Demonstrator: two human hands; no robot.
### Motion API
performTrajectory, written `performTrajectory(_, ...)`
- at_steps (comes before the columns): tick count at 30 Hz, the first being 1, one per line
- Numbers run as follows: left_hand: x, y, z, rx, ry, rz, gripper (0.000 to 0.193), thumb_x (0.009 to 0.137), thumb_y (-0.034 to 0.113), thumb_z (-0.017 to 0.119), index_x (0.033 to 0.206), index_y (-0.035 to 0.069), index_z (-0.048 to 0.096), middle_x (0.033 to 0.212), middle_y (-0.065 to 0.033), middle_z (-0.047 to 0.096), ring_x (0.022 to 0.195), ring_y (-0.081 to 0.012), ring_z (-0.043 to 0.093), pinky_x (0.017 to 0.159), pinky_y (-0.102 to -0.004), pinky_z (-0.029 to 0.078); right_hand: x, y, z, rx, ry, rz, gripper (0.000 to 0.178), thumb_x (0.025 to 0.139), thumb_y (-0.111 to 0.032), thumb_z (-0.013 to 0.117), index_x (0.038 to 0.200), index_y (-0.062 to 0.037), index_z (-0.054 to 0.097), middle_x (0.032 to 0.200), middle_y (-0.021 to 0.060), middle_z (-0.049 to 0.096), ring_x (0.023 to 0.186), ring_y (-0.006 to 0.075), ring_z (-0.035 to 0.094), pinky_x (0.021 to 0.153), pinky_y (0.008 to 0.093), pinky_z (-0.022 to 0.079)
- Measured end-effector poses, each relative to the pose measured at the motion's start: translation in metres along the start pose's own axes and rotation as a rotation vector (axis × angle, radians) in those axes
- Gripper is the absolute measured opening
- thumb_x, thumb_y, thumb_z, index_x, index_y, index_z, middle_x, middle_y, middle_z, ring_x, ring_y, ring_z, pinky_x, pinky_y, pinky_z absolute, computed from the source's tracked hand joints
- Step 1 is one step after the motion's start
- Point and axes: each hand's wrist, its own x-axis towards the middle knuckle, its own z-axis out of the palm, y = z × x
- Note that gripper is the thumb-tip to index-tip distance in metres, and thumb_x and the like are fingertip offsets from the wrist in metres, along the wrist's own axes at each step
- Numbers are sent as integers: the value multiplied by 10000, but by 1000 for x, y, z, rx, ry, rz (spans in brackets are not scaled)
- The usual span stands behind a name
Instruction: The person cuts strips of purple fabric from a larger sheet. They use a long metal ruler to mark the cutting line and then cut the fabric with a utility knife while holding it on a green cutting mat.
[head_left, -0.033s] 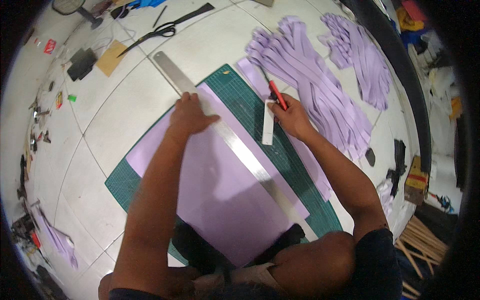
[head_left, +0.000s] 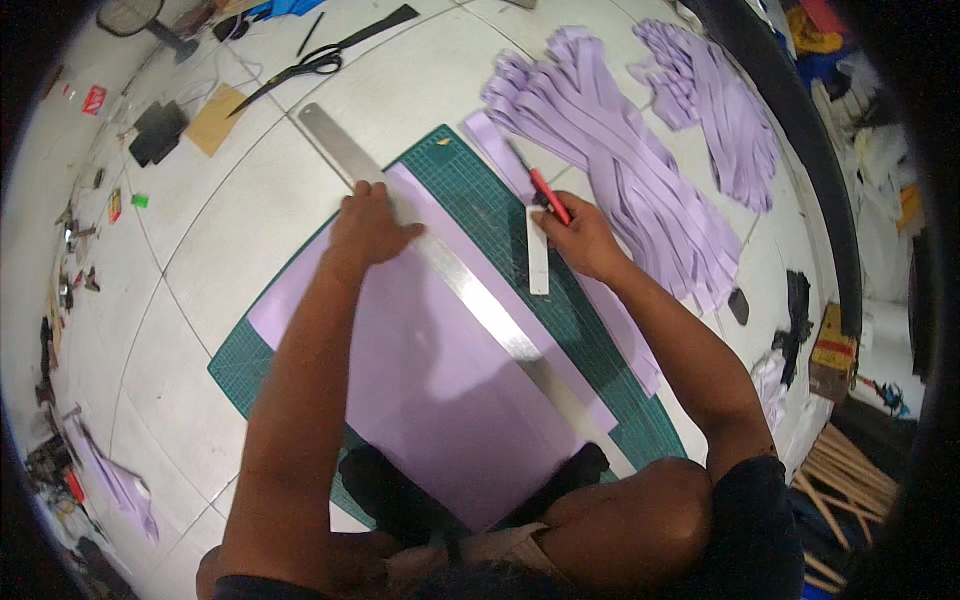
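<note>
A long steel ruler [head_left: 475, 292] lies slantwise over a lilac sheet of material [head_left: 425, 370], which rests on a green cutting mat [head_left: 575, 330]. My left hand [head_left: 368, 225] presses on the upper part of the ruler, thumb stretched out to the right. Held in my right hand [head_left: 588, 240] are a slim red-handled tool [head_left: 550, 197] with a thin dark tip and a short white strip [head_left: 538, 265]. This hand hovers around the mat's right edge. Under it runs a separate lilac strip [head_left: 615, 315], partly hidden by my hand and forearm.
Two heaps of lilac strips, a large one [head_left: 640, 190] and a smaller one [head_left: 735, 150], lie at the far right. Black scissors [head_left: 320, 62], a tan card [head_left: 213, 118] and dark pieces [head_left: 160, 132] are on the tiles at the far left. Wooden sticks [head_left: 850, 475] lie at the right.
The white strip in my right hand hangs slightly differently. The whole view has shifted a little; the ruler and sheet keep their places relative to each other.
</note>
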Motion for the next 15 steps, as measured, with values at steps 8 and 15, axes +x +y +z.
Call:
performTrajectory(8,17,-14,-2,-13,153,113,669,684,278,886,1228,67,559,1225,-174,546,1130,-375,588,959,-447,510,-30,-21,2,-208,77,-234,399,945,-235,578,1247,14,505,938,280,656,891,446,649,795,522,510)
performTrajectory(15,29,-12,-11,147,101,136,932,618,337,927,1319,-48,449,1376,-234,447,1253,-392,515,1050,-449,459,-6,-65,67,-289,-121,-112,293,948,-164,506,1156,35,454,870,290,660,836,466,659,769,548,511)
